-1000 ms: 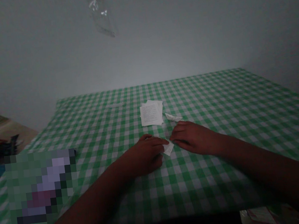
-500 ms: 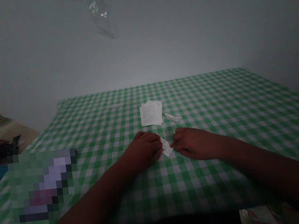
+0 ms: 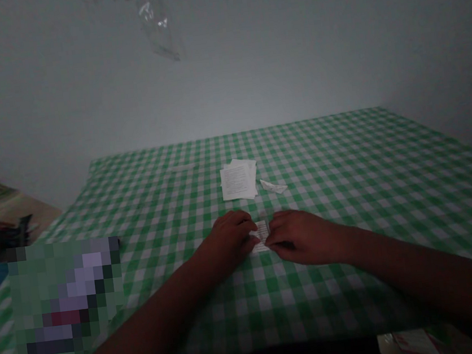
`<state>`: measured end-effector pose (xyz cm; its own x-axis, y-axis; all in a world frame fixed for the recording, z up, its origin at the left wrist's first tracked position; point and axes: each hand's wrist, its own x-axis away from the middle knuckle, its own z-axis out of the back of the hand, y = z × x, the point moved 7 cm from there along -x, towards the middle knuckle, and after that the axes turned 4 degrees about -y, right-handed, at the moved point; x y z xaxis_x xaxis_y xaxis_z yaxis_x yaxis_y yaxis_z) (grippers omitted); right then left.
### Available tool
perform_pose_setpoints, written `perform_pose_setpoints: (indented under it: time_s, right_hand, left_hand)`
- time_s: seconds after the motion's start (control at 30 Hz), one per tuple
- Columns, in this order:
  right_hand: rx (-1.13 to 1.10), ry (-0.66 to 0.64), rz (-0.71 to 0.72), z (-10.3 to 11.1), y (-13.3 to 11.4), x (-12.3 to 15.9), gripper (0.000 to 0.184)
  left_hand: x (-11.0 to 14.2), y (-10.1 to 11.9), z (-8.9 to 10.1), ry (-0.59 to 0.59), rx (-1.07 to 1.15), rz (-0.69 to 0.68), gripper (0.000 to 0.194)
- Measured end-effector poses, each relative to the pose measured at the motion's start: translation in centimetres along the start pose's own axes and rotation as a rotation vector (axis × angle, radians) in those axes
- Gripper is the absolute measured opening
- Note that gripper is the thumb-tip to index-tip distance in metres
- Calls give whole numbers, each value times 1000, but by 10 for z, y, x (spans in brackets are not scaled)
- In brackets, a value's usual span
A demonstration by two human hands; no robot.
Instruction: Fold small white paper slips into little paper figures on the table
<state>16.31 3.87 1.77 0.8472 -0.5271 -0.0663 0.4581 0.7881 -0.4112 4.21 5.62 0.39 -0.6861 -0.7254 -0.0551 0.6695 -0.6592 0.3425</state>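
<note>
Head-worn single view, from just behind the near edge of the green-and-white checked cloth-covered surface point(image 3: 360, 185), facing forward and down across it. Close above that near edge, much farther from the far edge; both far corners in frame, and a smooth pale grey wall point(image 3: 224, 70) beyond, filling the upper frame.

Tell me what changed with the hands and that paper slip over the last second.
The right hand drew back toward the person and closed in; it and the left hand now both sit on the small paper slip, which lies more crosswise between them. The printed sheets and folded scrap stayed put on the gingham tablecloth.
</note>
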Motion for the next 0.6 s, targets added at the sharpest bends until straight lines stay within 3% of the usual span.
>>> perform_pose_setpoints:
  time_s: [0.3,0.6]
  right_hand:
    - [39,129,-138,-6,13,-5,11]
    - [44,209,-313,4,42,-14,10]
  left_hand:
    - [2,1,3,-17,56,-20,26]
    - [2,-2,7,12,-19,37,32]
